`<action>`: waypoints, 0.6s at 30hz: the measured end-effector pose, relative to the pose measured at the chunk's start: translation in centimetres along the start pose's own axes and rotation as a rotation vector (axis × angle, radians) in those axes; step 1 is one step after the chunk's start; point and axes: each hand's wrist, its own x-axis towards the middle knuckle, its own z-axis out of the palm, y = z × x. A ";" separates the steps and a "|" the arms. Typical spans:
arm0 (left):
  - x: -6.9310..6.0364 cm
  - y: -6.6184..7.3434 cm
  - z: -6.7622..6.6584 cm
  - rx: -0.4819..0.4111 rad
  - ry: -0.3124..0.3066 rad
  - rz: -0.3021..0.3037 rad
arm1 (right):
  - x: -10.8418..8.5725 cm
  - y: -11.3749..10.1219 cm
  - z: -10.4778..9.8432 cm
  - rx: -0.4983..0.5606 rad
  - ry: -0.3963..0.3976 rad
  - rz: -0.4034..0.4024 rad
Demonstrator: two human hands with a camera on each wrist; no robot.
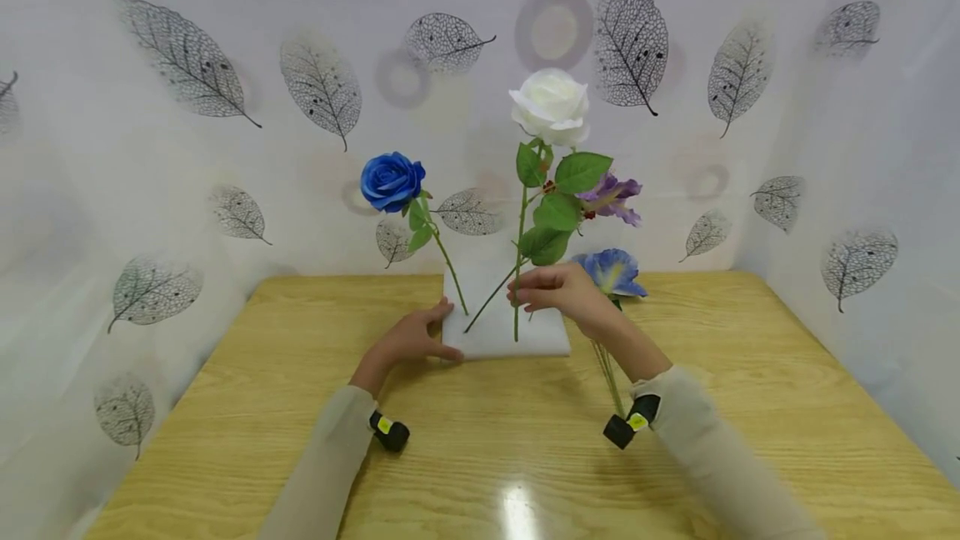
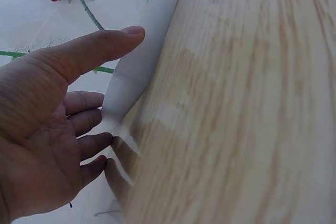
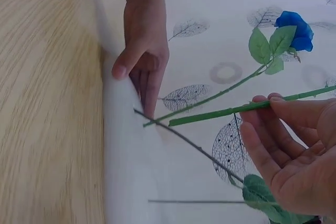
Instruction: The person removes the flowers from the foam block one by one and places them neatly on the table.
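Observation:
My right hand point(image 1: 566, 294) pinches the green stem point(image 3: 220, 113) of a white rose point(image 1: 551, 107) between thumb and fingers. The stem's lower end is at the white block point(image 1: 498, 344); whether it is in the block I cannot tell. My left hand point(image 1: 408, 336) rests against the block's left side, thumb point(image 2: 113, 44) at its front edge and fingers slightly bent. A blue rose point(image 1: 392, 182) stands in the block, tilted left. A thin dark stem point(image 3: 191, 144) leans right from the block. Behind the white rose's leaves shows a purple flower point(image 1: 611, 198), partly hidden.
Right of the block, a blue-violet flower point(image 1: 613, 272) is partly behind my right hand, with thin stems point(image 1: 609, 373) near the forearm. The wooden table point(image 1: 480, 440) ends at a leaf-patterned curtain point(image 1: 465, 140). Both wrists carry small black cameras.

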 end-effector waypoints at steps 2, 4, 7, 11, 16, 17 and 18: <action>0.0 0.0 0.0 -0.005 0.000 -0.004 | -0.3 0.1 -0.6 -0.013 -0.008 -0.010; 0.0 0.1 0.1 -0.009 0.001 -0.008 | -0.7 0.2 -1.3 -0.019 -0.018 -0.014; -0.1 0.1 0.1 -0.017 0.000 -0.012 | -1.4 0.0 -2.2 -0.035 -0.020 -0.001; -0.1 0.2 0.1 -0.016 0.002 -0.024 | -2.4 -0.2 -3.5 -0.075 -0.009 0.032; -0.1 0.1 0.1 -0.006 0.003 -0.028 | -3.6 0.3 -5.2 -0.142 -0.013 0.021; -0.1 0.1 0.1 -0.005 0.001 -0.028 | -3.9 0.4 -5.5 -0.159 -0.015 0.014; -0.1 0.1 0.1 -0.004 0.000 -0.028 | -4.2 0.5 -5.9 -0.177 -0.019 0.010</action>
